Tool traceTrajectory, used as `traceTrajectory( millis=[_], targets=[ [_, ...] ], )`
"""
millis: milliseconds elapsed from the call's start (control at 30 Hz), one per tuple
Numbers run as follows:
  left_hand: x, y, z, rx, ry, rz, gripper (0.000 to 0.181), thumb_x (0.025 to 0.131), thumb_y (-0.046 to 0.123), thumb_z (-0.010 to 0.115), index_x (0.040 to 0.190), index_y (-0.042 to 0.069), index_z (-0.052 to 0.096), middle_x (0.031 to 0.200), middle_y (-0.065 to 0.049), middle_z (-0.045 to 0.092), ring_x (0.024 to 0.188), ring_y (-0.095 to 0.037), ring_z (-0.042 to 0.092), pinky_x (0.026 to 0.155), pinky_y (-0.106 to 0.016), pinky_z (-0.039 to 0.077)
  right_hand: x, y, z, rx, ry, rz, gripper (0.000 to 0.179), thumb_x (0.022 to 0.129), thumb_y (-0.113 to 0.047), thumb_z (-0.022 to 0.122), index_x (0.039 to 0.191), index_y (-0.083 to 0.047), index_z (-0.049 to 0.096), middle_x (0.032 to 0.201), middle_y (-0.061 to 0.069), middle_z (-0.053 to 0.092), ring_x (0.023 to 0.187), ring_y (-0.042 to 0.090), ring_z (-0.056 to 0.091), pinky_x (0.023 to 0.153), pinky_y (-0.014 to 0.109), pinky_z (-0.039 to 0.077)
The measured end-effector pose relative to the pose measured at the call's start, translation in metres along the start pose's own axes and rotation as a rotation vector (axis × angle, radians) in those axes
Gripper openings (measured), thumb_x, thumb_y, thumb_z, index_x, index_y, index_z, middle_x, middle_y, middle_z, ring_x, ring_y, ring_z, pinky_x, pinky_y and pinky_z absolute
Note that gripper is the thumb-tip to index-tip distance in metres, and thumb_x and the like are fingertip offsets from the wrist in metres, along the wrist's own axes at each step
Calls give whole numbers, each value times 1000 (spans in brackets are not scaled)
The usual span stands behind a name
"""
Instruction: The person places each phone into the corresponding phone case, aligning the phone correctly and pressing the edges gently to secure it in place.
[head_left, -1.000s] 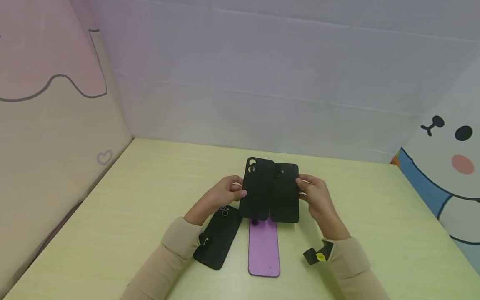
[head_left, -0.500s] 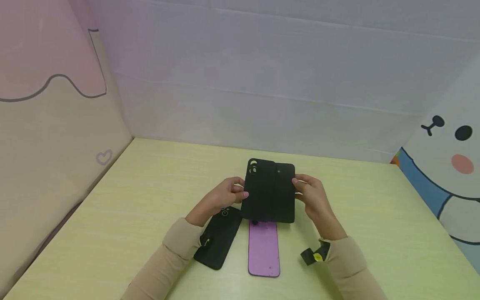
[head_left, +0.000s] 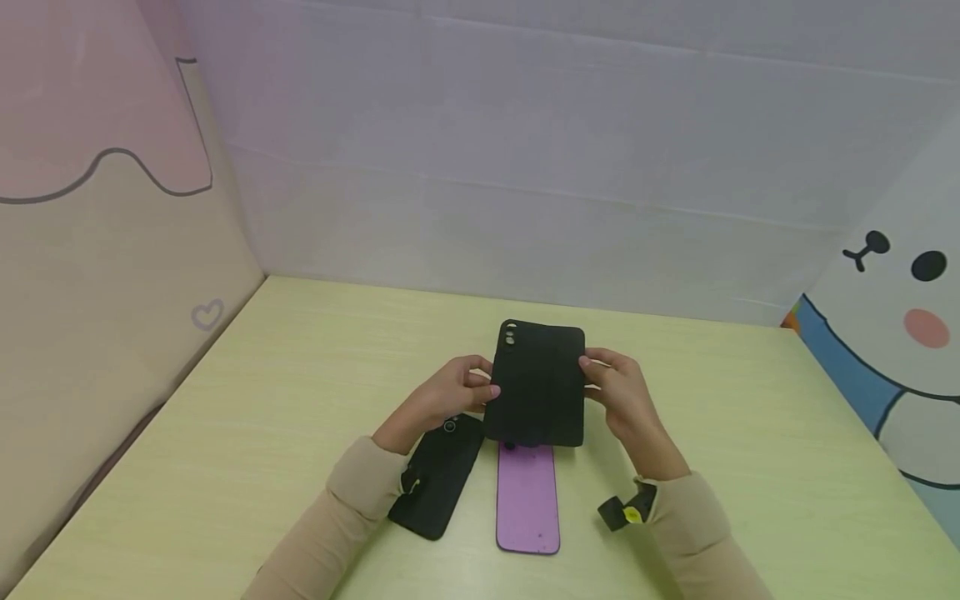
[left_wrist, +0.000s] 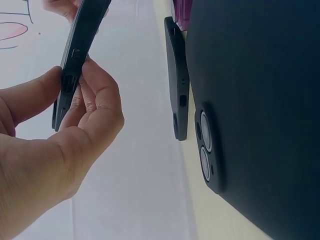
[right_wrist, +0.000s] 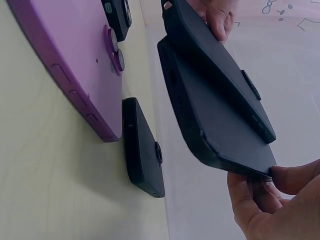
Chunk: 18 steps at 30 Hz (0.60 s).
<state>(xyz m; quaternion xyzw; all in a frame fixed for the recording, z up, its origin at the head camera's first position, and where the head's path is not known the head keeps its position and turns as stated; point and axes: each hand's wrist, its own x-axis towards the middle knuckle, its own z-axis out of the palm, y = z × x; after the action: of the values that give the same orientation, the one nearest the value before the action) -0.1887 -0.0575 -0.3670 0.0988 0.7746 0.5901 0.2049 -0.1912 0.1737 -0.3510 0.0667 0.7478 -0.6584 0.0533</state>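
In the head view my left hand (head_left: 453, 392) pinches a black phone case (head_left: 521, 383) with camera cutouts by its left edge. My right hand (head_left: 622, 387) grips a plain black phone (right_wrist: 215, 130) by its right edge, thumb in front and fingers behind. Both are raised over the table, the case overlapping the phone's front at a slight slant in the right wrist view. Below them lies a purple phone (head_left: 527, 500), its top end covered in the head view. A black phone with two ringed lenses (head_left: 438, 479) lies slanted under my left wrist.
Another black phone (right_wrist: 142, 150) lies behind the purple one, hidden in the head view by the held pair. The pale yellow table (head_left: 337, 333) ends at a white back wall (head_left: 525, 183). Printed side panels (head_left: 112, 292) stand left and right.
My right hand has moved left with the black phone, sliding it behind the case, so the two now overlap much more. The phones on the table have stayed put.
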Motion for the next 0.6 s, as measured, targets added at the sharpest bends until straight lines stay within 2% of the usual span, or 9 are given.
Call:
traceTrajectory(
  millis=[167, 367, 600],
  targets=[
    [0, 0, 2, 5, 23, -15, 29, 90, 5, 55, 117, -1, 46, 108, -20, 64, 90, -25, 66, 85, -40, 50, -1, 0, 1, 7, -2, 4, 33, 95, -7, 45, 123, 10, 46, 77, -6, 58, 72, 7, 57, 69, 23, 48],
    [0, -1, 3, 3, 33, 9, 30, 90, 5, 55, 118, -2, 46, 107, -21, 64, 88, -26, 67, 85, -40, 50, -1, 0, 4, 38, -15, 2, 32, 95, -5, 44, 122, 11, 45, 77, -7, 57, 71, 5, 57, 67, 23, 49],
    [1, -1, 5, 57, 65, 22, 29, 90, 8, 57, 117, 0, 49, 104, -18, 66, 82, -23, 67, 87, -43, 48, -1, -1, 7, 50, -25, 8, 32, 94, -5, 44, 123, 11, 45, 75, -7, 58, 70, 6, 58, 67, 23, 49]
  ],
)
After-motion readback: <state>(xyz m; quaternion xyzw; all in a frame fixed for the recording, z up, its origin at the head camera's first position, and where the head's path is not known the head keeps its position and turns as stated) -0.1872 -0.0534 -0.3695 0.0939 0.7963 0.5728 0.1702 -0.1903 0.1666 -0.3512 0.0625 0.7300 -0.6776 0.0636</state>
